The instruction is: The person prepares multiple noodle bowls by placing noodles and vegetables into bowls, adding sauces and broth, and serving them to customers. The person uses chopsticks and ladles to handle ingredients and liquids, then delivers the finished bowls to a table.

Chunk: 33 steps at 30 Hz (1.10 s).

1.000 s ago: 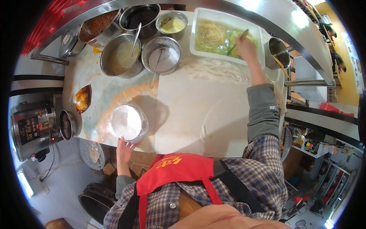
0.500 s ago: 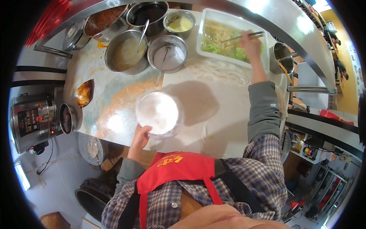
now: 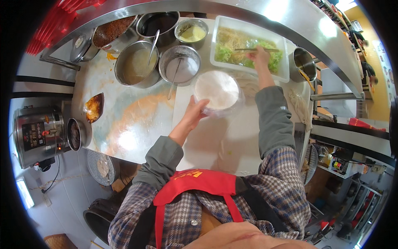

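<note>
Metal pots [image 3: 150, 81] left of the white tub [image 3: 214, 45], steel pot [image 3: 294, 69] just right

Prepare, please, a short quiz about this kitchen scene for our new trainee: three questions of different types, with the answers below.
1. True or false: the right hand holds chopsticks over the white plastic tub.

2. What does the left hand hold?
A) a steel pot lid
B) a white bowl in clear plastic
C) a ladle

3. Complete: the leafy green food in the tub looks like ____.

Key: 1. True. 2. B. 3. Lettuce.
</note>
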Available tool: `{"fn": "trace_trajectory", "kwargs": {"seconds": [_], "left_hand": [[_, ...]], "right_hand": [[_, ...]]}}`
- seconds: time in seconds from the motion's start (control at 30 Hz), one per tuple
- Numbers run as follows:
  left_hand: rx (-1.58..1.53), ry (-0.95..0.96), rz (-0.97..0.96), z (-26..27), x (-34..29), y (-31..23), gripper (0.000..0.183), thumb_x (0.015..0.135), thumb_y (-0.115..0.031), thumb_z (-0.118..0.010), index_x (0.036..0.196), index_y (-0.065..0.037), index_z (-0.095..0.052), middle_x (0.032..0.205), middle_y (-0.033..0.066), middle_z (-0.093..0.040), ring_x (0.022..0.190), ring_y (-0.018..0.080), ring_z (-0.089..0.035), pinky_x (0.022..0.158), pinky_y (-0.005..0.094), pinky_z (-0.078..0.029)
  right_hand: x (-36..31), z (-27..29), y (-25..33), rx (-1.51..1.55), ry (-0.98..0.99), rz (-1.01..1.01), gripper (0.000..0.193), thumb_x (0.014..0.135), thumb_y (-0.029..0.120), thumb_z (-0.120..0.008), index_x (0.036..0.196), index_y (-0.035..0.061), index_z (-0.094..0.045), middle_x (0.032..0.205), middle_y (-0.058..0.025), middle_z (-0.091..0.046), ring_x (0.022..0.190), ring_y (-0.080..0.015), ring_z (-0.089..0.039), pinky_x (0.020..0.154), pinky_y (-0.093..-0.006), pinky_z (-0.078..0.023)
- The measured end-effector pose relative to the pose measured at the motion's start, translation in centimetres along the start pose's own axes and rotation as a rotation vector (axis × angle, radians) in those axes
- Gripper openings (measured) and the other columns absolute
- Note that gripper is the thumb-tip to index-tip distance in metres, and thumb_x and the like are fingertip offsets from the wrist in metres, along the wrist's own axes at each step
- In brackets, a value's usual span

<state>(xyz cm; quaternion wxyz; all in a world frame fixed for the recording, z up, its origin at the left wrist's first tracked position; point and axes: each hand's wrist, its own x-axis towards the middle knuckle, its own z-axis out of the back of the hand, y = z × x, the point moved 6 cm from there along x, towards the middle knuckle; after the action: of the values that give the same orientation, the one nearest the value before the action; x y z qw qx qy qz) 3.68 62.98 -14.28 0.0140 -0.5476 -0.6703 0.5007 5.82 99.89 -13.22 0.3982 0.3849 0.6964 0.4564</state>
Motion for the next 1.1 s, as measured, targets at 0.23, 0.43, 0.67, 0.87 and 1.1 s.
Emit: {"fn": "trace_trajectory", "kwargs": {"seconds": [0.23,0.43,0.67,0.87,1.1], "left_hand": [[-0.03,0.014,-0.039,-1.2,1.1,-0.4,0.061,0.088,-0.024,-0.061,0.135,-0.007,-0.027,0.123,0.0124,-0.05,0.101,0.0228,-0.06,0.076,0.038,-0.057],[0.041,-0.02,-0.055,-1.1,1.7,-0.4,0.058,0.089,-0.024,-0.059,0.136,-0.007,-0.028,0.121,0.0116,-0.052,0.098,0.0209,-0.062,0.077,0.0376,-0.057],[0.035,-0.031,-0.044,-0.4,1.9,0.0,0.062,0.086,-0.023,-0.062,0.136,-0.011,-0.028,0.123,0.0089,-0.05,0.102,0.0198,-0.056,0.08,0.0359,-0.05],[-0.038,0.037,-0.094,0.7,1.1,0.7,0.064,0.085,-0.015,-0.059,0.139,-0.013,-0.026,0.124,0.0079,-0.05,0.099,0.0167,-0.056,0.075,0.034,-0.05],[-0.03,0.071,-0.125,1.4,1.2,0.5,0.071,0.082,-0.012,-0.062,0.143,-0.012,-0.025,0.127,0.0085,-0.049,0.104,0.0184,-0.055,0.077,0.0334,-0.05]], "right_hand": [[-1.9,2.4,3.5,0.261,-0.125,-0.018,0.021,0.089,0.013,-0.057,0.093,-0.0051,-0.049,0.082,-0.0216,-0.061,0.063,-0.0353,-0.065,0.053,-0.0387,-0.06],[-4.8,3.0,7.7,0.362,0.041,0.002,0.017,0.088,0.014,-0.059,0.091,-0.0009,-0.052,0.081,-0.0181,-0.062,0.064,-0.0323,-0.064,0.052,-0.036,-0.057],[-11.4,1.0,9.9,0.252,0.33,-0.091,0.015,0.089,0.015,-0.059,0.092,0.0011,-0.056,0.078,-0.0145,-0.062,0.059,-0.0262,-0.063,0.05,-0.0336,-0.054],[-17.0,-1.9,11.5,-0.362,0.523,0.097,0.019,0.091,0.016,-0.058,0.092,-0.0027,-0.053,0.075,-0.0119,-0.058,0.055,-0.0212,-0.062,0.046,-0.0295,-0.051],[-11.0,3.1,13.7,-0.155,0.204,0.317,0.017,0.092,0.016,-0.058,0.092,-0.0004,-0.055,0.075,-0.0109,-0.058,0.057,-0.0221,-0.059,0.051,-0.0337,-0.049]]}}
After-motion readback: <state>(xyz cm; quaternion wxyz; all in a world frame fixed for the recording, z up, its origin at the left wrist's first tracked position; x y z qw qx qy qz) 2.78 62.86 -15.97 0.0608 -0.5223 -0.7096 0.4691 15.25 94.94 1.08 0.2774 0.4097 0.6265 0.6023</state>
